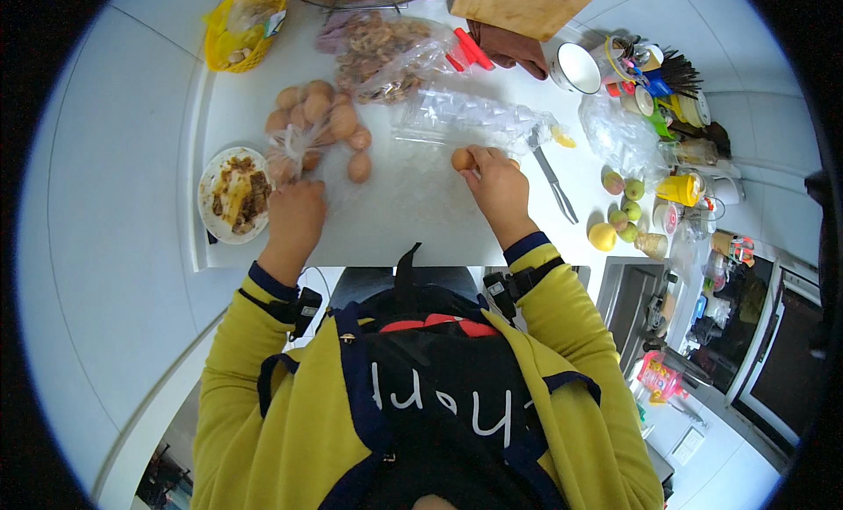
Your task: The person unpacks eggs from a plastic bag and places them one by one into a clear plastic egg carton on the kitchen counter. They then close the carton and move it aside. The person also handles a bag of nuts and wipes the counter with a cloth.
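Observation:
My right hand (499, 186) holds a brown egg (462, 159) between thumb and fingers, just in front of a clear plastic egg carton (471, 118). A sliver of another brown egg (514, 163) shows beyond its knuckles. On the left, my left hand (296, 210) has its fingers curled at the near edge of a thin plastic bag (296, 141); the fingertips are partly hidden. Several brown eggs (317, 106) lie heaped in and around this bag. One egg (359, 167) rests at the pile's right side.
A plate of food scraps (234, 197) sits beside my left hand. Behind the eggs lies a bag of dried food pieces (382, 52). A knife (554, 180) lies right of my right hand, near several fruits (619, 219). A white bowl (577, 68) stands farther back.

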Available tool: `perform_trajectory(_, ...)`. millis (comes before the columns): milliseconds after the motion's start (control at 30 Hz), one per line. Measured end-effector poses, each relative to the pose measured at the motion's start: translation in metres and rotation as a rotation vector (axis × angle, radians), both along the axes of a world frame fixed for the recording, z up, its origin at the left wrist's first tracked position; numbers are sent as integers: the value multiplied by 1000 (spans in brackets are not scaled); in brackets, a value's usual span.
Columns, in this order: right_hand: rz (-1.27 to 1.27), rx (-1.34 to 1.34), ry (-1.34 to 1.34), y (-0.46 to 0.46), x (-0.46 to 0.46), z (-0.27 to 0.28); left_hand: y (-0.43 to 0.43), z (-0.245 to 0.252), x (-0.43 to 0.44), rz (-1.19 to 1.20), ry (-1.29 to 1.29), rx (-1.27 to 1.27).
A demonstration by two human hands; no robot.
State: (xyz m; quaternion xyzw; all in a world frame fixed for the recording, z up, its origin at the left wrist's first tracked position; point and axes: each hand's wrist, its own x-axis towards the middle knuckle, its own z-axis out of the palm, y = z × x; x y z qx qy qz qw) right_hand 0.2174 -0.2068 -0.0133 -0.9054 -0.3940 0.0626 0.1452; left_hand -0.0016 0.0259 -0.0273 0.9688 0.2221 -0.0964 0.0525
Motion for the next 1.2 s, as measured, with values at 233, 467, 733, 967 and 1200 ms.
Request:
perform_trajectory(233,-87,-100,73,4,-1,2,4,1,0,-91,133,-12)
perform_trajectory(467,3,31,111,3,-10,17,3,28,2,181,-354,-249)
perform_trajectory(733,5,562,1492,36,-56,30,-27,46,28,-21,-841,-882)
perform_trajectory(967,-66,462,1165,24,-51,21,-34,33,25,-115,-811,-634)
perform_trajectory(1200,17,132,76,18,-19,17,2,2,8,105,-590,-243)
